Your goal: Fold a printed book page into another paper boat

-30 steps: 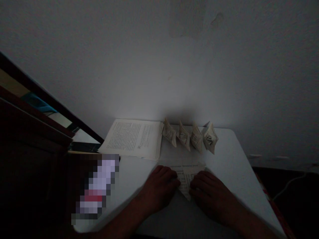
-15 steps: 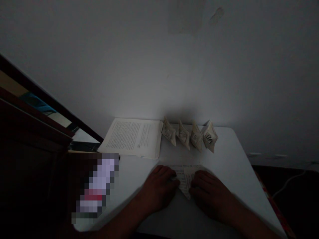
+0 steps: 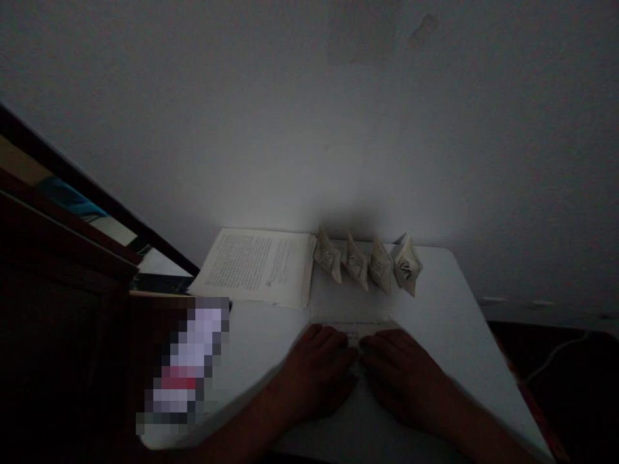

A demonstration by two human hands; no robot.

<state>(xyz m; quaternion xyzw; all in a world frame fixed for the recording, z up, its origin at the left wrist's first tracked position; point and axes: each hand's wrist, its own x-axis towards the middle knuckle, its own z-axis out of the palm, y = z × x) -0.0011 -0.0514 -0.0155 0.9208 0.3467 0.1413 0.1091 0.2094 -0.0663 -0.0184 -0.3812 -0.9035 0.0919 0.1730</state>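
A folded sheet of printed paper lies on the white table in front of me, mostly covered by my hands. My left hand is on its left part, fingers curled and closed on the paper. From the other side my right hand grips it the same way. The fingertips of both hands almost meet over the middle of the sheet. Dim light hides the exact fold under the fingers. Beyond the hands stand several folded paper boats in a row.
A stack of printed pages lies at the table's back left, beside the boats. At the left edge is a pixelated phone-like object. The wall rises right behind the white table. A pale cable hangs at the right.
Both hands have moved inward along the paper, my right one to the left and my left one to the right. The pointed lower part of the paper is now covered.
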